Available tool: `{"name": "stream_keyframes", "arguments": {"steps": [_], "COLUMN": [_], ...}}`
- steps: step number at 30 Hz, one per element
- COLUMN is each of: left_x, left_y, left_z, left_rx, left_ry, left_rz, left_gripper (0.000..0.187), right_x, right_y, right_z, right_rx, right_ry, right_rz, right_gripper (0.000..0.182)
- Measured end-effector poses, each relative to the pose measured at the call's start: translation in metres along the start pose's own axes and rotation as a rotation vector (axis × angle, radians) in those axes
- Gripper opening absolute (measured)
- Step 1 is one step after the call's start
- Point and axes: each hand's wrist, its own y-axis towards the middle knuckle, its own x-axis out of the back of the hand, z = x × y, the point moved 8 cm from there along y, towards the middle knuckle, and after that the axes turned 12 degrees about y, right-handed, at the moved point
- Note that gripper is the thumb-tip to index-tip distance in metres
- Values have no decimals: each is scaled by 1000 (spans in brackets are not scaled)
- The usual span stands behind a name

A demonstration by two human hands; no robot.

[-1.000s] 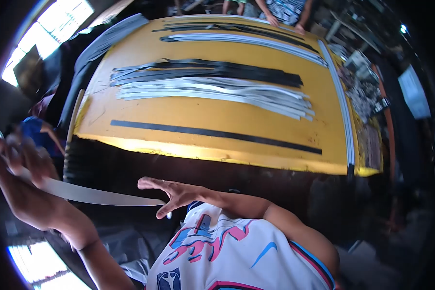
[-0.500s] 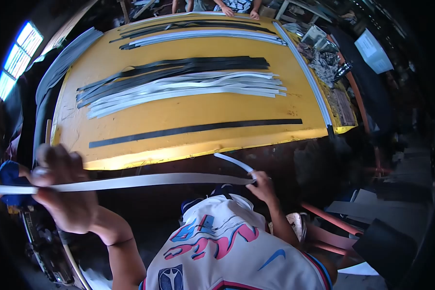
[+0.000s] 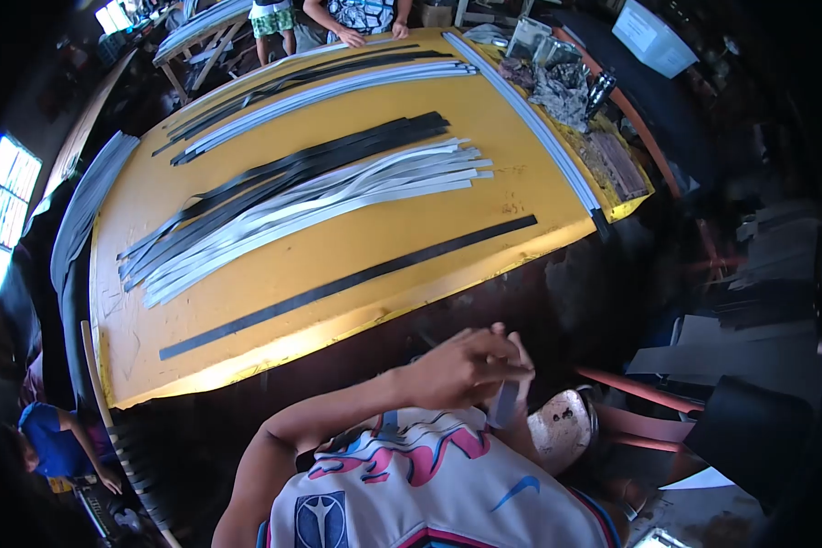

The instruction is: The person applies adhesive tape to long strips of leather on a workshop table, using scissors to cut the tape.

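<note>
My left hand (image 3: pixel 461 370) is brought across in front of me, its fingers curled against my right hand (image 3: pixel 519 370). The two hands meet beside the table's near edge, above my lap. A short length of pale strip (image 3: pixel 504 405) shows just below the fingers; the rest of it is hidden by the hands. My right hand is mostly covered by the left and its fingers look closed on the strip. On the table nearest me lies a single black strip (image 3: pixel 352 285). Beyond it are a pile of white strips (image 3: pixel 315 215) and a pile of black strips (image 3: pixel 292 183).
The yellow table (image 3: pixel 274 338) fills the view ahead. More white strips (image 3: pixel 329 100) lie at its far side. Across the table a person's hands (image 3: pixel 352 38) rest at the edge. A person in blue (image 3: pixel 50 438) is at lower left. Red chair legs (image 3: pixel 639 388) stand at right.
My left hand has swung from the far left to my right hand. The long stretch of white strip between them is no longer visible. My view has turned and tilted.
</note>
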Motion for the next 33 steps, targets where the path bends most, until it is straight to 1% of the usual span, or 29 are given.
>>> {"name": "stream_keyframes", "arguments": {"steps": [1, 2, 3, 4, 5, 6, 8, 9, 10, 11, 12, 14, 15, 17, 18, 20, 21, 22, 24, 25, 27, 28, 29, 31, 32, 33], "left_x": [2, 5, 4, 4, 0, -5, -13, -19, -29, -38, -44, -55, -61, -58, -59, -52, -48, -41, -15, 4, 55, 83, 111, 153, 173, 182], "left_y": [-3, -10, -28, -55, -91, -132, -190, -201, -209, -219, -215, -206, -200, -190, -185, -182, -183, -191, -217, -248, -341, -395, -452, -568, -597, -621], "left_z": [18, 38, 72, 112, 160, 205, 256, 267, 276, 284, 281, 277, 274, 269, 266, 263, 259, 255, 262, 268, 277, 277, 270, 249, 222, 205], "left_rx": [40, 82, 244, 401, 522, 637, 733, 723, 720, 714, 661, 610, 589, 642, 635, 637, 600, 605, 677, 750, 983, 1078, 1172, 1379, 1553, 1612], "left_ry": [66, 137, 221, 307, 466, 622, 792, 788, 777, 766, 694, 666, 654, 716, 700, 603, 586, 570, 619, 590, 563, 698, 808, 993, 1049, 1064], "left_rz": [-49, -98, -82, -62, -40, -12, 210, 215, 295, 375, 305, 252, 250, 167, 154, 58, 38, 29, 51, 19, -84, -87, -162, -245, -241, -219], "left_gripper": [45, 45, 48, 52, 59, 65, 73, 73, 74, 74, 74, 74, 74, 75, 75, 74, 74, 74, 75, 74, 73, 73, 72, 72, 70, 69], "right_x": [25, 10, -10, -26, -39, -48, -66, -72, -77, -82, -87, -84, -88, -98, -102, -101, -105, -105, -103, -106, -109, -112, -116, -117, -120, -121], "right_y": [-1, 10, 16, 22, 25, 26, 27, 25, 24, 22, 17, 1, -10, -27, -35, -50, -55, -63, -72, -76, -82, -86, -87, -89, -89, -86], "right_z": [24, 34, 48, 61, 77, 93, 112, 118, 124, 128, 127, 137, 130, 108, 98, 75, 58, 52, 48, 40, 32, 29, 22, 18, 18, 19], "right_rx": [-397, -410, -320, -279, -200, -179, -120, -65, -9, 1, 12, 171, 191, 196, 203, 174, 147, 144, 197, 205, 204, 217, 207, 239, 266, 280], "right_ry": [-342, -240, -239, -265, -380, -419, -523, -543, -563, -566, -568, -604, -614, -615, -635, -615, -618, -636, -675, -678, -713, -737, -730, -739, -753, -766], "right_rz": [-335, -183, -189, -146, -137, -100, -24, -27, -23, 34, 66, 59, 63, 87, 94, 88, 99, 97, 84, 95, 101, 113, 144, 133, 129, 135], "right_gripper": [37, 28, 26, 24, 23, 23, 21, 21, 21, 21, 22, 23, 23, 22, 22, 22, 23, 23, 24, 23, 22, 22, 21, 21, 20, 21]}}
